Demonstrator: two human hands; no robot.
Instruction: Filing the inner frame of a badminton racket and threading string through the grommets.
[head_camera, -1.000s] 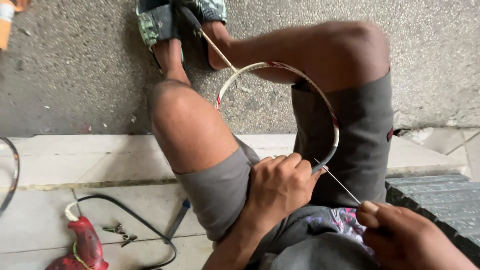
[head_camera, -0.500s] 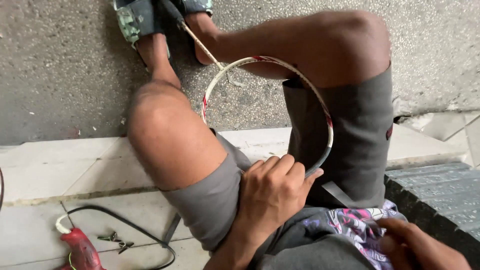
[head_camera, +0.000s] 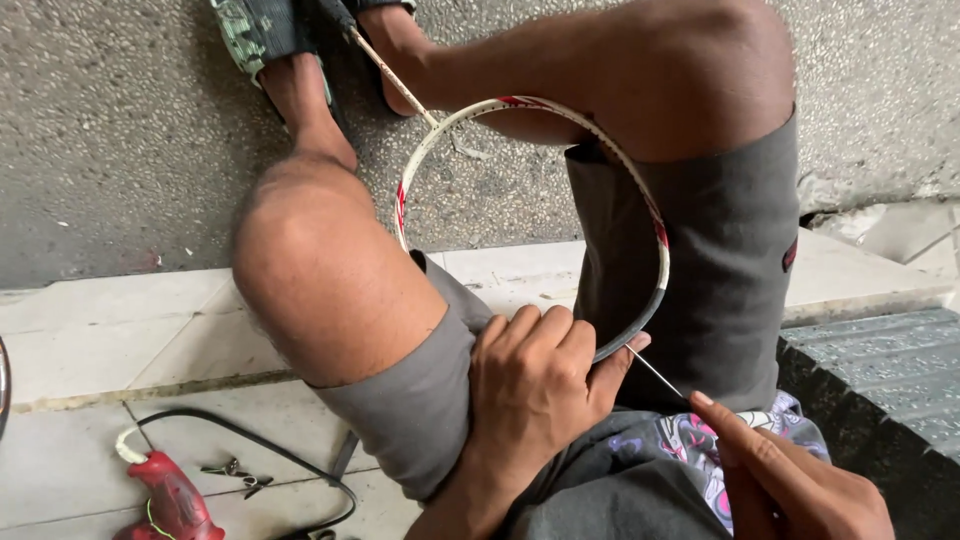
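While the left hand (head_camera: 535, 385) clenches the near rim of the racket frame (head_camera: 530, 215), which stands unstrung between the knees with its shaft running to the far sandals (head_camera: 265, 30), the right hand (head_camera: 790, 475) pinches a thin string (head_camera: 655, 372) leading to the rim. Doing this well likely means a steady frame, a taut string pulled in line with its hole, and fingers near the rim. Red tool (head_camera: 170, 500) and black cable (head_camera: 250, 440) lie near left on the tiled floor (head_camera: 110, 340).
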